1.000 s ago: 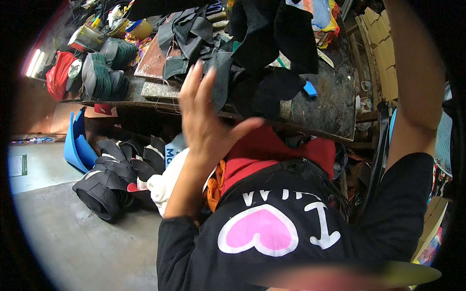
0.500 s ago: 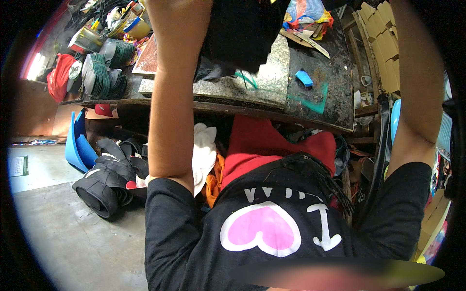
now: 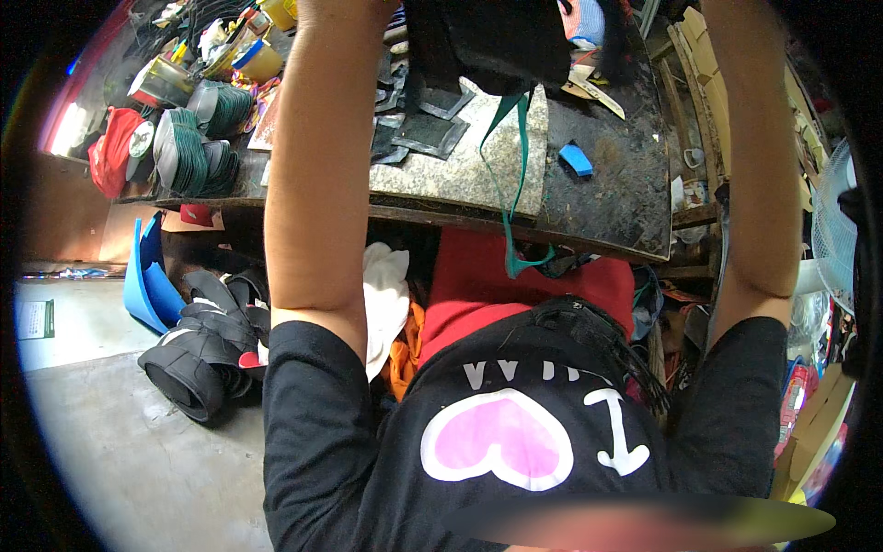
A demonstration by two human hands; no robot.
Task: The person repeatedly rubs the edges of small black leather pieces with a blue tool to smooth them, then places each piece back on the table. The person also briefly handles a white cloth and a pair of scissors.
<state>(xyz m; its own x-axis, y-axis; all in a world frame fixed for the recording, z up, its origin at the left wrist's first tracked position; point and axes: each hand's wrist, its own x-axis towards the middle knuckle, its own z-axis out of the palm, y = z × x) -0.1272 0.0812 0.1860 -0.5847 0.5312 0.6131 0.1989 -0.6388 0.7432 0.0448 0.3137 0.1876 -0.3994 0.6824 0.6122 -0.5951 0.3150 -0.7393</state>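
Both my forearms reach up past the top edge of the picture, so neither hand shows. My left forearm (image 3: 322, 138) rises at the left and my right forearm (image 3: 754, 138) at the right. Between them, at the top, hangs a bundle of black fabric pieces (image 3: 487, 41), lifted off the bench. A green strap (image 3: 511, 184) dangles from it down over the bench's front edge. Below lies a grey stone slab (image 3: 460, 156) with a few dark cut pieces (image 3: 418, 129) on it. I cannot tell which hand holds the bundle.
A dark workbench (image 3: 616, 193) carries a small blue block (image 3: 577, 158), stacked cap visors (image 3: 189, 138) and a red cap (image 3: 115, 147). Below it lie red cloth (image 3: 478, 285), white cloth (image 3: 384, 294), black cap parts (image 3: 198, 350) and a blue plastic piece (image 3: 147, 285). A fan (image 3: 832, 230) stands at the right.
My left hand, spread open over the black pieces a second ago, has gone up out of view. The black pile has risen off the bench, baring the stone slab.
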